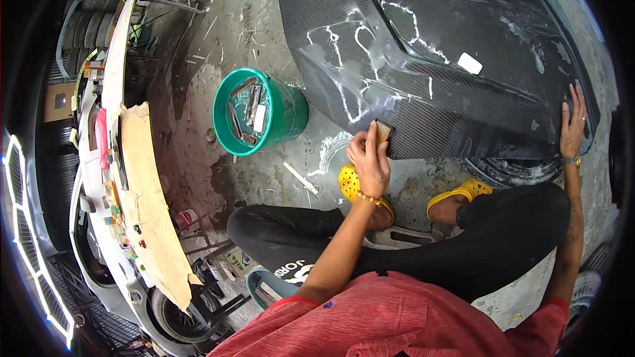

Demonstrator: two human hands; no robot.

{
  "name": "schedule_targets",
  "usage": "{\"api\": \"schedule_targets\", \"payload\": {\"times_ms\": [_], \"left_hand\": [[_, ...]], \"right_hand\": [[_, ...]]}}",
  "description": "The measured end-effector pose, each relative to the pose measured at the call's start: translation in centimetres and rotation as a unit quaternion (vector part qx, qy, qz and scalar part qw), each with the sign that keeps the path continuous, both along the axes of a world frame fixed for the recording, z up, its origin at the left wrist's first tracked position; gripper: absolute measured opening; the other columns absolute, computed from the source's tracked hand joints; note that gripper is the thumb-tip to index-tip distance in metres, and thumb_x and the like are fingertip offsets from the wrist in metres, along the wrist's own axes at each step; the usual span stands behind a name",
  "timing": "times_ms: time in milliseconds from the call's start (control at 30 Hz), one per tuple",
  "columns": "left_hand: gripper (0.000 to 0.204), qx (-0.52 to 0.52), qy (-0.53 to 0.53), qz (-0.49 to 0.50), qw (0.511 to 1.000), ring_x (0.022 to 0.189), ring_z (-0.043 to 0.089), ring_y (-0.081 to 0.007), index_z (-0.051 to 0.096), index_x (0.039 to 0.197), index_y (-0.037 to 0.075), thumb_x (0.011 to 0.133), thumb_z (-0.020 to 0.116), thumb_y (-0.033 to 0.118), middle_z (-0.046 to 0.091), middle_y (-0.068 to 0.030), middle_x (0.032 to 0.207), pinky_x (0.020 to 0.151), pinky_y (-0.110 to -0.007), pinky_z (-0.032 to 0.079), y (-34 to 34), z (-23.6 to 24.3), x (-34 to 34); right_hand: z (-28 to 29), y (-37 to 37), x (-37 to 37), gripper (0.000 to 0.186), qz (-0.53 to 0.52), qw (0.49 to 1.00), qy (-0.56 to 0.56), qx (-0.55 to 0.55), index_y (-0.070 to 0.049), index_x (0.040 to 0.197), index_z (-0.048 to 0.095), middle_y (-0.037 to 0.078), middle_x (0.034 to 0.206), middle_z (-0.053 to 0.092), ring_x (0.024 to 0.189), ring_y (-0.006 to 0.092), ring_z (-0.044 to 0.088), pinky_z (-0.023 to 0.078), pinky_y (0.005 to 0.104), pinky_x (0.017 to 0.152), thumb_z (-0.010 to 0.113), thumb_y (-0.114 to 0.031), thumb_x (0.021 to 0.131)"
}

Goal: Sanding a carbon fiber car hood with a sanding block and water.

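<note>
A dark carbon-fibre car panel (483, 119), marked with white lines and grey patches, fills the upper right of the head view. My left hand (367, 158), wearing a beaded bracelet, grips a small brownish block (385, 131) against the panel's lower-left edge. My right hand (572, 122) lies with fingers extended on the panel's right edge. On the panel's upper part rests a white rectangular piece (469, 63). Left of the panel stands a teal bucket (288, 116) holding water and several strips and blocks.
Beneath me is stained concrete floor (198, 46). My feet in yellow clogs (463, 192) are below the panel, near a tyre (509, 170). Along the left are a worn board (149, 205) with small items, a white car (99, 271) and stacked tyres (92, 30).
</note>
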State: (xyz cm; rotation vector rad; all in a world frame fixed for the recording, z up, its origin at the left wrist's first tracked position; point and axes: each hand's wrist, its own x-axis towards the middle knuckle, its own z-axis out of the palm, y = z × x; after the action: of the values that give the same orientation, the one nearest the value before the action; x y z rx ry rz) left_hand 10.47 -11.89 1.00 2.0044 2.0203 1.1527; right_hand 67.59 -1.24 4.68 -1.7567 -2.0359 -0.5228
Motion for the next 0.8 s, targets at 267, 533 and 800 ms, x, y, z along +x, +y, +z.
{"api": "schedule_targets", "payload": {"times_ms": [267,533,800], "left_hand": [[0.041,0.061,0.025,0.137,0.988,0.106,0.051,-0.0424,0.058,0.141,0.008,0.101,0.059,0.016,0.053,-0.0252,0.117,0.093,-0.051,0.042,15.1,2.0,-8.7],[0.053,-0.004,0.074,-0.008,0.997,0.109,0.052,-0.0399,0.054,0.149,0.013,0.097,0.063,0.017,0.055,-0.0243,0.118,0.099,-0.049,0.04,0.7,-1.4,-1.0],[0.04,0.116,0.038,0.11,0.986,0.104,0.052,-0.0416,0.059,0.14,0.007,0.102,0.056,0.017,0.053,-0.0235,0.115,0.091,-0.049,0.043,12.8,0.0,-8.7]], "right_hand": [[0.1,-0.3,-0.2,0.05,-0.01,1.0,0.026,-0.01,-0.017,0.154,0.047,0.01,0.16,0.042,0.15,0.0302,0.034,0.025,0.0467,0.123,0.045,-0.039,0.109],[-0.2,-0.1,0.0,0.05,-0.007,1.0,0.011,-0.003,-0.017,0.154,0.047,0.01,0.161,0.04,0.151,0.0297,0.033,0.026,0.047,0.123,0.044,-0.039,0.109],[-0.2,-0.2,0.1,0.05,-0.022,1.0,0.001,-0.009,-0.018,0.154,0.047,0.009,0.161,0.041,0.15,0.0303,0.034,0.027,0.0474,0.123,0.045,-0.039,0.109]]}}
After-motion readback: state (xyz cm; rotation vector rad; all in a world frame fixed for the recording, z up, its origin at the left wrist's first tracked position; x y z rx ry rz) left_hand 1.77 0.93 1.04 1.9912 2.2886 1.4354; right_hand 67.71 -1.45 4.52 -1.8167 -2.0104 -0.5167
